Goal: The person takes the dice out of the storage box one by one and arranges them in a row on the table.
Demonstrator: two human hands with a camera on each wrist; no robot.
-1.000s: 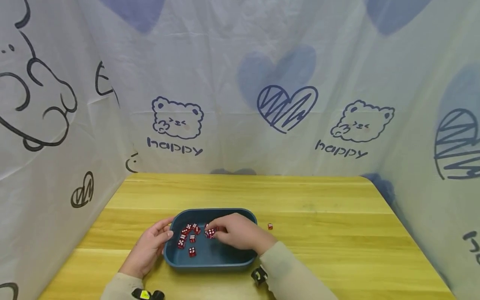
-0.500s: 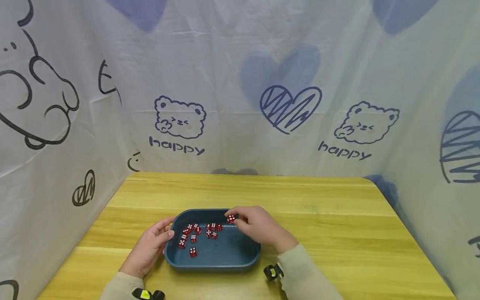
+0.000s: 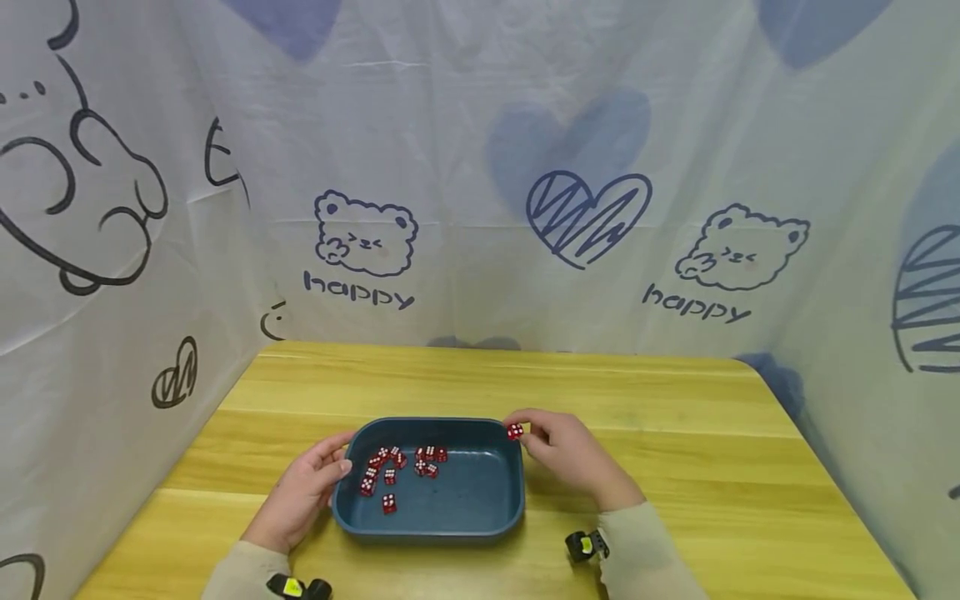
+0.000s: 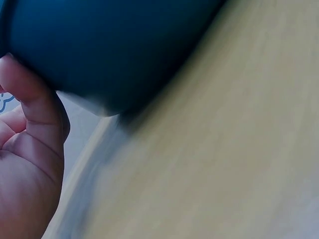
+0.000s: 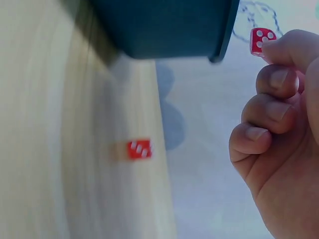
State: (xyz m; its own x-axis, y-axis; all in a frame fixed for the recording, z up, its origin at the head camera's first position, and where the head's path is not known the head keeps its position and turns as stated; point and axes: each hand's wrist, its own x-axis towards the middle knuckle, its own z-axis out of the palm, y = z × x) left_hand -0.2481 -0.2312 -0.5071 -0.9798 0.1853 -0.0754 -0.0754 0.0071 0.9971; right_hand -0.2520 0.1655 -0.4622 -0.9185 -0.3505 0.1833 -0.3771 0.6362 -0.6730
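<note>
A dark blue rectangular bin [image 3: 450,534] sits on the table with several red dice [image 3: 390,502] inside, mostly toward its left half. My left hand [image 3: 303,492] grips the bin's left end, thumb at the rim and fingers along the outer wall; the left wrist view shows the thumb [image 4: 27,84] up against that wall. Between the thumb and forefinger of my right hand [image 3: 573,458] is a red die [image 5: 262,41] with white dots, held up just past the bin's right rim. Another red die [image 5: 140,149] lies on the table, hidden behind the right hand in the head view.
The yellow wood-grain table [image 3: 675,417] spreads out around the bin. A white cloth [image 3: 465,167] with hearts and bear drawings hangs behind it and on both sides. Each wrist wears a black strap device [image 3: 587,546].
My right hand has picked a die out of the bin's middle and carried it up and right, past the right rim. The left hand stays at the bin's left end.
</note>
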